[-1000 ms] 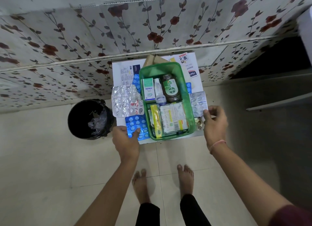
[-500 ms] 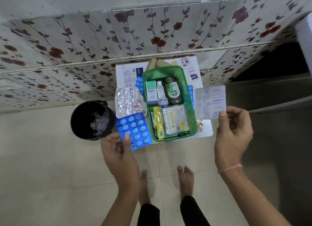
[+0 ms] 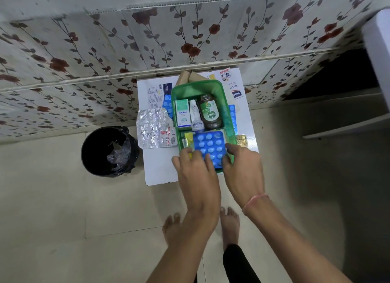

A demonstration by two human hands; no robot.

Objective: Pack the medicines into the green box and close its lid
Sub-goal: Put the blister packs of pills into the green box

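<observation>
Green box sits at centre frame on a white tabletop, lid off, far edge close to the floral wall. Inside, upper half: white-green carton, small white bottle and dark bottle with green label, side by side. Lower half: blue blister strip lying flat on top of the other packs, a yellow pack showing at its left edge.

Left hand over the near-left corner of the box; fingers slightly spread, tips resting on the lower left edge of the blue blister strip. Right hand at the near-right corner; fingers curled down over the strip's right edge and the box rim. Whether the right hand is actually gripping anything: cannot tell.

Outside the box: silver blister strips left of it, overhanging the tabletop's left edge; another blue strip at upper left, partly under the box; a blue strip along the right wall; a gold foil strip just right of the near-right corner.

Bare tabletop shows at lower left, beside the left hand. Black bin stands on the floor left of the table, just beside its edge. Open tiled floor across the lower frame.
</observation>
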